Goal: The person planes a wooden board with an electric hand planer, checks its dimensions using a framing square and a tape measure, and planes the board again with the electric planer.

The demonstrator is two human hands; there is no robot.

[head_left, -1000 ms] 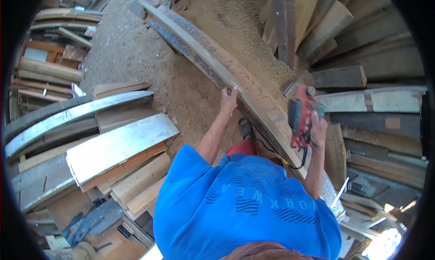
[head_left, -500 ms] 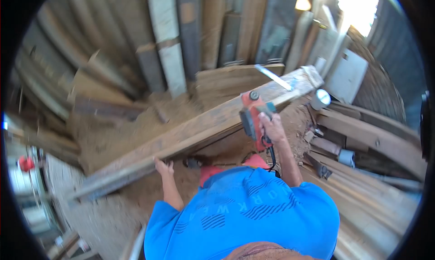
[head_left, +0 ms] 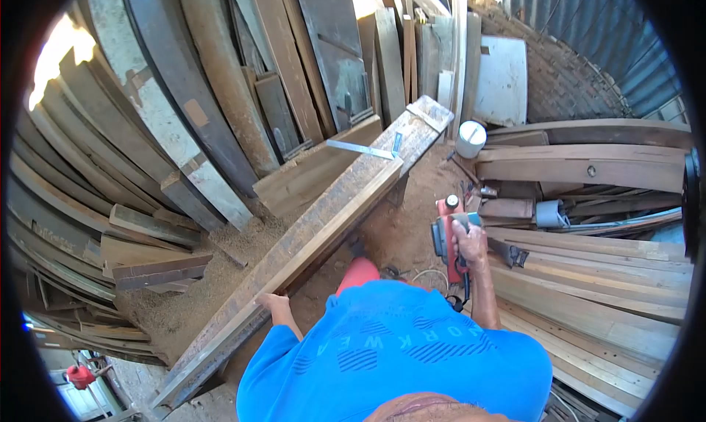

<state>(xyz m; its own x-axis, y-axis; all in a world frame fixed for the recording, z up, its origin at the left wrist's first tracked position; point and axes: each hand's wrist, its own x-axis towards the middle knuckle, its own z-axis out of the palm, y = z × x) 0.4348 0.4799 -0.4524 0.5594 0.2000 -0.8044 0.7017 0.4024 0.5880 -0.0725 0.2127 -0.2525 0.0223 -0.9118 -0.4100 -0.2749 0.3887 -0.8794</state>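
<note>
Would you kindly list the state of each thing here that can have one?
Long plank: lying propped at a slant, sawdust beneath.
Left hand: grip on the plank's edge.
Right hand: grip shut on the red planer.
Red planer: held off the plank, cord hanging.
Metal square: lying flat on the plank.
White bucket: upright on the ground.

Your shirt (head_left: 397, 356) is bright blue with darker blue wavy stripes and lettering. Your shorts (head_left: 357, 273) show red. The power planer (head_left: 447, 238) in your right hand (head_left: 468, 242) is red with a grey-teal body and black cord. The long plank (head_left: 323, 223) is weathered brown with a dark edge. The bucket (head_left: 471, 138) is white, the sawdust (head_left: 243, 238) tan, and the try square (head_left: 368, 150) silver.
</note>
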